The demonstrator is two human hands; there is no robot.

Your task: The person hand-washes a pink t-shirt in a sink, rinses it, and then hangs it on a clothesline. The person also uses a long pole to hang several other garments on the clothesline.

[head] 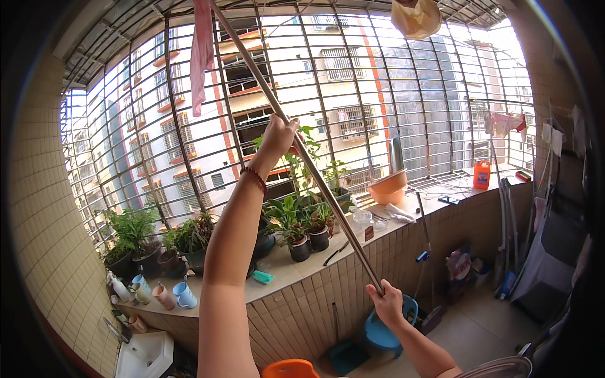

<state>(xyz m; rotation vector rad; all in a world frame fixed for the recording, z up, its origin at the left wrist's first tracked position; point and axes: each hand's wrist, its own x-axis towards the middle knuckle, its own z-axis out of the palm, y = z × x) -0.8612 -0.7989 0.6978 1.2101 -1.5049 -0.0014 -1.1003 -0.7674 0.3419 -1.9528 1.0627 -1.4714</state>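
Note:
A long metal pole (pixel 329 198) slants across the view, from the upper left down to the lower right. My left hand (pixel 282 135), with a dark red bead bracelet (pixel 255 180) on the wrist, grips it around the middle. Lower down, my right hand (pixel 388 302) is closed around the pole's near end. Beside the pole's upper stretch hangs a strip of pink cloth (pixel 202 61); whether the two touch I cannot tell, and the pole's far tip is out of view.
A metal window grille (pixel 302 90) encloses the balcony. Several potted plants (pixel 288 222), cups (pixel 184 295), orange basins (pixel 388 186) and an orange bottle (pixel 481 175) stand on the tiled ledge (pixel 302 279). Below are a white sink (pixel 144 354), a blue chair (pixel 385 330) and an orange chair back (pixel 289 368).

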